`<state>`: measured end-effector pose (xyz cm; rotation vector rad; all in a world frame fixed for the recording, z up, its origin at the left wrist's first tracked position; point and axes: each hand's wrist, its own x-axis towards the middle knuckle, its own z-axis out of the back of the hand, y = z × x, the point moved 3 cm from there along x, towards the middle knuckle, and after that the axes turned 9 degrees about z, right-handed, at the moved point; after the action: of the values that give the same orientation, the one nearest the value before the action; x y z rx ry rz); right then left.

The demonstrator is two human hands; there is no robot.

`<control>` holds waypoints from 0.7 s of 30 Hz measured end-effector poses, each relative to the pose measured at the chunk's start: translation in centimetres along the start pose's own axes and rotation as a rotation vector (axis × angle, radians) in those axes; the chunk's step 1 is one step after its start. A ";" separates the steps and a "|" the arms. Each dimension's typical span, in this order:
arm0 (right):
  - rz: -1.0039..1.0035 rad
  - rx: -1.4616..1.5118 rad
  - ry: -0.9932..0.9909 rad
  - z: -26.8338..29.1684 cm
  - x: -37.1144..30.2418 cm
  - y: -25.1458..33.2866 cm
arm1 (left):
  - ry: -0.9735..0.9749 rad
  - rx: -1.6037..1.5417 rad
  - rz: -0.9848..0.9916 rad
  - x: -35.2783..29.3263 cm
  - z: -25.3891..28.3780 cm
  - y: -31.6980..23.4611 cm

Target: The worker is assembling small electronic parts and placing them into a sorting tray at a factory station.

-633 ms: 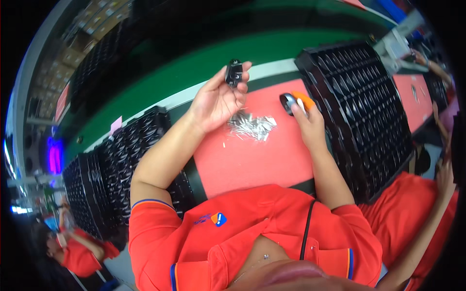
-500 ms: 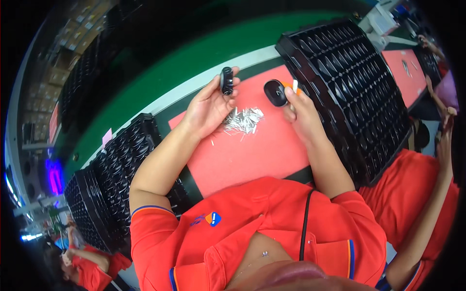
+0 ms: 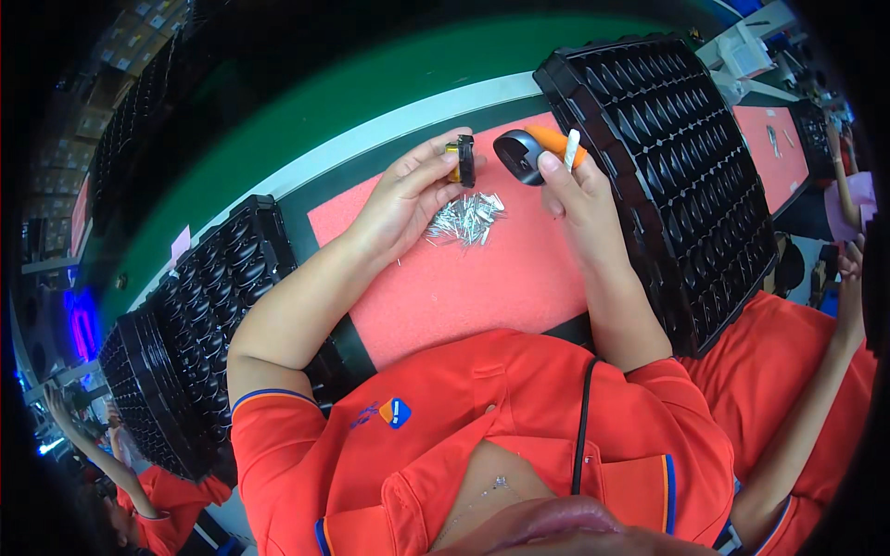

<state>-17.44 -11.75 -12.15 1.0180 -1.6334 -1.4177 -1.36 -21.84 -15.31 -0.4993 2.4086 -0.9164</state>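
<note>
My left hand [image 3: 394, 204] is closed around a small black part [image 3: 466, 159] with a yellow-gold side, pinched between thumb and fingers. Facing it, my right hand [image 3: 586, 199] grips a dark oval shell [image 3: 513, 156] whose hollow side shows in part. That same hand also keeps an orange-handled tool [image 3: 549, 139] and a slim white stick [image 3: 572, 148]. A narrow gap separates the shell from the black part. Beneath the hands, a heap of small white and silvery slivers [image 3: 468, 220] lies on a pink foam mat [image 3: 464, 301].
Large black trays with rows of pockets [image 3: 667, 157] are stacked right of the mat. More black trays [image 3: 218, 264] stand at the left. A co-worker's arm [image 3: 816, 408] is close on the right; another person in red [image 3: 171, 505] is at the lower left.
My left hand has turned the small part, so its gold side now shows. The oval shell has tilted toward it, and more of the orange tool is visible.
</note>
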 end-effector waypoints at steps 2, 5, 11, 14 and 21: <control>0.055 -0.054 -0.009 -0.1 0.0 0.2 | -0.021 0.078 0.035 -0.2 -0.2 -0.2; 0.113 -0.163 0.030 0.0 0.1 0.0 | -0.052 0.070 0.050 -0.1 -0.4 0.1; 0.236 -0.346 0.052 -1.2 0.1 0.2 | -0.115 0.104 0.031 -0.3 -0.6 0.2; 0.242 -0.354 0.041 -1.5 0.2 -0.1 | -0.154 0.129 0.005 -0.3 -0.4 0.3; 0.254 -0.333 0.009 -2.2 0.8 -0.8 | -0.136 0.143 -0.015 -0.3 -0.3 0.3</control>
<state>-15.71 -13.47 -12.69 0.6034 -1.4016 -1.4454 -1.30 -21.30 -15.24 -0.5097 2.2019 -1.0187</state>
